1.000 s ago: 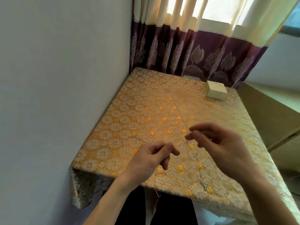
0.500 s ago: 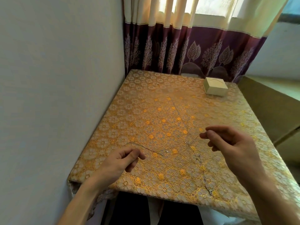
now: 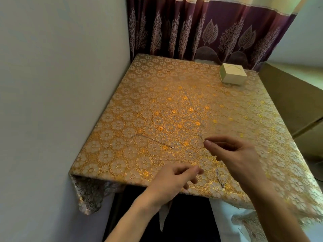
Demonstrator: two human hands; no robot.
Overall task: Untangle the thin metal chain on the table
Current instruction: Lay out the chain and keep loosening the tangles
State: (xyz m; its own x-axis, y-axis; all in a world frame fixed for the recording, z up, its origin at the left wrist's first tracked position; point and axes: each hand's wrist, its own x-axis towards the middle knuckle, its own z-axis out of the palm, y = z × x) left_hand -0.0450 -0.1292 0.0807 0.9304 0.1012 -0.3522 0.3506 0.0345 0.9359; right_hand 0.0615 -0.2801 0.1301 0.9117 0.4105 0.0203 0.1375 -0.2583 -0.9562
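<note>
The thin metal chain [image 3: 153, 141] lies spread on the gold floral tablecloth [image 3: 157, 105]. One strand runs from the left to a small clasp near the middle. Another strand passes my right fingertips and trails down to an end piece near the front edge. My right hand [image 3: 236, 154] pinches this strand between thumb and forefinger, just above the cloth. My left hand [image 3: 174, 179] hovers at the table's front edge, below and left of the right hand. Its fingers are loosely curled, and I see no chain between them.
A small cream box [image 3: 233, 73] sits at the far right corner of the table. A grey wall [image 3: 52, 102] runs along the left edge and a purple patterned curtain [image 3: 209, 28] hangs behind. A brown surface [image 3: 288, 95] adjoins the right side.
My left hand let go of the left strand and moved right toward the front edge. My right hand moved left and lower with its strand. The view tilted down.
</note>
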